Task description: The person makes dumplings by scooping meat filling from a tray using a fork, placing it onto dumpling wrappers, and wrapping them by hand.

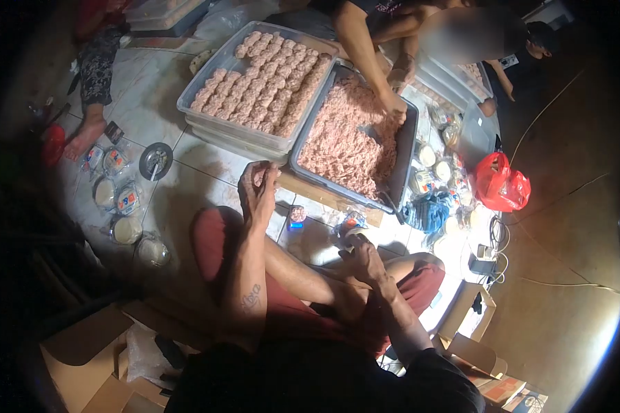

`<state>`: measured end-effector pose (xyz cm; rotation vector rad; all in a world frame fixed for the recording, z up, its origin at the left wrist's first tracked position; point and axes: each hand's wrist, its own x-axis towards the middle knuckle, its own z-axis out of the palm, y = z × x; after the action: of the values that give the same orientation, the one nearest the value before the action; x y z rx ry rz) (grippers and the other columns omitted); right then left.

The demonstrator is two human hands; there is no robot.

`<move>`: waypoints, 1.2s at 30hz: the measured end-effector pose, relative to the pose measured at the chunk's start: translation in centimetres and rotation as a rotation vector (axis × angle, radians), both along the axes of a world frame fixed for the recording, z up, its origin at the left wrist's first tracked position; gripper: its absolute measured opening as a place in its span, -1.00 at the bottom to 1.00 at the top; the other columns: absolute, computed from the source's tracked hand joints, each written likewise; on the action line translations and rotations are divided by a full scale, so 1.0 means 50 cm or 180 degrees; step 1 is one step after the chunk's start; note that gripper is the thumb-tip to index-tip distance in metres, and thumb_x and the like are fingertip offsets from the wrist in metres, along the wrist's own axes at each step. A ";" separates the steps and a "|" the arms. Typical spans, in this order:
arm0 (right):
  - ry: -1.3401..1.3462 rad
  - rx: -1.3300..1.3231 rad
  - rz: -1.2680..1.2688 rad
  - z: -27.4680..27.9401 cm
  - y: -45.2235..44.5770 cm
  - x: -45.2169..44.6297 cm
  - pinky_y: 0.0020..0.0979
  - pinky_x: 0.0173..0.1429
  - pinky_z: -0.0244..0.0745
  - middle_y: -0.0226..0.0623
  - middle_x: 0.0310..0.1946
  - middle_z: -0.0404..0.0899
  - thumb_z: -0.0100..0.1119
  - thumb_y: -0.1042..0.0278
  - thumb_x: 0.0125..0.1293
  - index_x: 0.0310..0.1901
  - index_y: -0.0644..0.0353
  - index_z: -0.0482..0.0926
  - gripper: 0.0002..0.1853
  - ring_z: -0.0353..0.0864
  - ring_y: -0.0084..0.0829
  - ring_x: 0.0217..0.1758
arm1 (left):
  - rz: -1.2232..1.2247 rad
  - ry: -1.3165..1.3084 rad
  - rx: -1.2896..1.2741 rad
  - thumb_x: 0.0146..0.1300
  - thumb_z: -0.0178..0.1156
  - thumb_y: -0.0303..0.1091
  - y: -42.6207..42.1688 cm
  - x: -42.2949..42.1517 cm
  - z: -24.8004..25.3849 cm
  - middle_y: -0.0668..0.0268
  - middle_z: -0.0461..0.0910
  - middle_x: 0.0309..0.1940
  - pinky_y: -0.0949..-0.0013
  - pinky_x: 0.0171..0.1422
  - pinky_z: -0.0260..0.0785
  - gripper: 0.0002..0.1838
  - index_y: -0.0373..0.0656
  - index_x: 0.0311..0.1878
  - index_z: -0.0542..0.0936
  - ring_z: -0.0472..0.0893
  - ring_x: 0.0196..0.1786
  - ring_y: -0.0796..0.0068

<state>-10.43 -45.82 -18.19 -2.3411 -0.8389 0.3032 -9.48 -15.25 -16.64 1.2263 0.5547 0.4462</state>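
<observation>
My left hand (257, 193) is raised by the front corner of the stacked clear tubs, fingers curled round a lump of pink minced mixture (259, 177). Low over my crossed legs, my right hand (366, 260) has its fingers bent together; what it holds is hard to make out. Just beyond it lies a plastic-wrapped packet (352, 221). Between my hands, a pink ball (297, 213) sits above a small blue-lit display (296, 225). The top clear tub (184, 104) carries rows of pink balls. Beside it, a dark tub (293, 164) holds loose pink mixture.
Opposite me, another person's hand (393, 107) reaches into the dark tub. Wrapped round packs (126, 229) lie left, near a grey bowl (156, 162) and a bare foot (86, 134). A red plastic bag (501, 182), cables and cardboard boxes (472, 313) are right.
</observation>
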 end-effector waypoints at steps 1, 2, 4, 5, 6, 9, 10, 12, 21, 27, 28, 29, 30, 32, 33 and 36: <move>0.0002 0.0018 -0.0012 -0.010 -0.007 -0.002 -0.10 0.04 0.54 -0.06 -0.12 0.62 0.29 0.44 0.20 -0.07 0.34 0.55 -0.72 0.60 0.06 -0.05 | 0.0037 0.0005 0.0048 0.39 0.30 -0.19 -0.002 -0.002 0.006 0.22 0.66 -0.22 0.45 -0.19 0.52 -0.65 -0.30 0.00 0.54 0.64 -0.16 0.49; 0.0059 0.0025 0.0050 -0.014 -0.011 -0.004 -0.10 0.02 0.54 -0.06 -0.13 0.63 0.31 0.42 0.20 -0.07 0.33 0.55 -0.71 0.60 0.03 -0.05 | 0.0075 0.0007 0.0095 0.39 0.30 -0.19 -0.003 -0.003 0.008 0.22 0.66 -0.22 0.45 -0.20 0.52 -0.66 -0.30 -0.02 0.54 0.64 -0.17 0.49; 0.0109 0.0045 0.0099 -0.024 -0.016 -0.006 -0.10 -0.01 0.55 -0.06 -0.15 0.64 0.33 0.40 0.20 -0.07 0.32 0.55 -0.70 0.61 0.00 -0.05 | 0.0063 -0.0024 0.0202 0.39 0.29 -0.16 -0.004 -0.006 0.011 0.23 0.65 -0.26 0.47 -0.23 0.49 -0.65 -0.30 -0.04 0.54 0.62 -0.24 0.52; -0.0211 0.0131 0.0166 -0.031 -0.017 -0.009 -0.09 -0.01 0.55 -0.05 -0.15 0.66 0.34 0.38 0.21 -0.06 0.31 0.56 -0.70 0.62 0.01 -0.05 | 0.0059 0.0037 0.0252 0.39 0.29 -0.12 -0.003 -0.007 0.011 0.27 0.65 -0.28 0.49 -0.27 0.43 -0.63 -0.28 -0.03 0.55 0.57 -0.33 0.57; -0.0529 0.0216 0.0233 -0.037 -0.018 -0.012 -0.09 -0.01 0.56 -0.04 -0.16 0.68 0.34 0.36 0.23 -0.05 0.29 0.57 -0.70 0.64 0.01 -0.05 | 0.0057 0.0099 0.0303 0.38 0.29 -0.07 -0.002 -0.008 0.010 0.30 0.66 -0.30 0.51 -0.30 0.38 -0.61 -0.25 -0.02 0.57 0.52 -0.42 0.61; -0.0396 0.0004 0.0271 -0.037 -0.010 -0.013 -0.16 -0.10 0.55 -0.14 -0.19 0.66 0.41 0.44 0.15 0.08 0.25 0.50 -0.55 0.65 -0.12 -0.17 | 0.0087 0.0067 0.0283 0.39 0.28 -0.06 -0.002 -0.011 0.009 0.31 0.66 -0.31 0.49 -0.31 0.38 -0.61 -0.24 -0.02 0.57 0.52 -0.42 0.60; -0.0403 0.0010 0.0262 -0.033 -0.006 -0.011 -0.16 -0.10 0.55 -0.14 -0.19 0.66 0.41 0.44 0.15 0.08 0.25 0.50 -0.55 0.65 -0.12 -0.17 | 0.0117 0.0061 0.0285 0.39 0.27 -0.06 -0.002 -0.010 0.008 0.30 0.66 -0.32 0.49 -0.31 0.38 -0.61 -0.25 -0.03 0.57 0.52 -0.43 0.60; 0.0443 -0.0052 -0.0119 -0.006 0.009 -0.009 -0.13 -0.02 0.59 -0.01 -0.11 0.70 0.32 0.34 0.27 -0.07 0.26 0.62 -0.75 0.71 -0.04 -0.05 | 0.0125 0.0087 0.0368 0.40 0.26 -0.05 -0.004 -0.010 0.012 0.30 0.66 -0.32 0.49 -0.31 0.38 -0.61 -0.25 -0.03 0.58 0.53 -0.43 0.60; -0.0250 0.0098 0.0196 -0.022 0.096 0.005 -0.09 -0.04 0.58 0.04 -0.12 0.64 0.35 0.39 0.23 0.13 0.29 0.47 -0.54 0.66 0.02 -0.16 | 0.0287 0.0068 0.0437 0.41 0.23 -0.07 -0.018 -0.009 0.024 0.30 0.65 -0.34 0.47 -0.33 0.40 -0.62 -0.26 -0.06 0.59 0.53 -0.43 0.59; -0.0200 -0.1010 0.0308 -0.061 0.262 0.039 -0.04 0.30 0.45 0.36 0.29 0.32 0.09 0.13 0.37 0.44 0.28 0.29 -0.33 0.46 0.19 0.27 | 0.0531 -0.0185 0.0291 0.42 0.22 -0.13 -0.014 -0.025 0.059 0.31 0.61 -0.34 0.47 -0.34 0.36 -0.67 -0.26 -0.09 0.57 0.46 -0.46 0.60; -0.0472 -0.1269 0.0483 -0.097 0.273 0.045 -0.04 0.26 0.48 0.35 0.22 0.38 0.09 0.15 0.36 0.42 0.27 0.33 -0.35 0.49 0.15 0.23 | 0.0559 -0.0156 0.0358 0.42 0.21 -0.12 -0.004 -0.029 0.057 0.30 0.61 -0.33 0.47 -0.33 0.36 -0.67 -0.26 -0.08 0.57 0.47 -0.46 0.59; -0.0749 -0.1015 0.0598 -0.120 0.273 0.051 -0.05 0.14 0.52 0.29 0.10 0.47 0.11 0.28 0.32 0.33 0.26 0.44 -0.46 0.58 0.05 0.09 | 0.0630 -0.0132 0.0183 0.42 0.21 -0.12 0.005 -0.032 0.056 0.29 0.61 -0.32 0.47 -0.31 0.36 -0.66 -0.27 -0.07 0.57 0.47 -0.44 0.58; -0.0793 -0.1008 0.0658 -0.111 0.281 0.061 -0.05 0.14 0.52 0.29 0.10 0.47 0.11 0.28 0.32 0.33 0.26 0.44 -0.46 0.58 0.05 0.09 | 0.0683 -0.0099 0.0004 0.42 0.20 -0.12 0.013 -0.035 0.054 0.29 0.61 -0.31 0.47 -0.29 0.36 -0.65 -0.28 -0.06 0.58 0.48 -0.43 0.57; 0.0212 -0.0784 0.0889 -0.099 0.289 0.080 -0.19 0.19 0.55 0.07 -0.01 0.57 0.17 0.44 0.27 0.10 0.16 0.58 -0.66 0.57 0.13 0.06 | 0.0841 0.0014 -0.0394 0.40 0.22 -0.14 0.023 -0.038 0.063 0.28 0.60 -0.31 0.46 -0.25 0.37 -0.67 -0.25 -0.04 0.57 0.47 -0.41 0.57; 0.0341 -0.0471 0.0897 -0.065 0.296 0.089 -0.22 0.09 0.56 0.05 -0.06 0.60 0.20 0.45 0.27 0.04 0.19 0.61 -0.71 0.60 0.05 0.00 | 0.0898 -0.0093 -0.0563 0.41 0.23 -0.14 0.027 -0.041 0.061 0.28 0.60 -0.31 0.46 -0.28 0.38 -0.67 -0.27 -0.06 0.56 0.48 -0.41 0.57; 0.0183 0.0731 0.0931 0.157 0.377 0.145 -0.32 -0.23 0.59 -0.02 -0.21 0.68 0.31 0.47 0.25 -0.15 0.28 0.68 -0.85 0.68 -0.19 -0.19 | 0.1168 -0.0234 -0.0859 0.42 0.22 -0.25 0.034 -0.027 0.040 0.30 0.56 -0.36 0.46 -0.34 0.35 -0.76 -0.25 -0.10 0.54 0.46 -0.43 0.59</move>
<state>-3.18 -26.95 -10.36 -1.9893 -1.1267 0.3729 -10.85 -13.53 -14.62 0.8470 0.7548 0.6983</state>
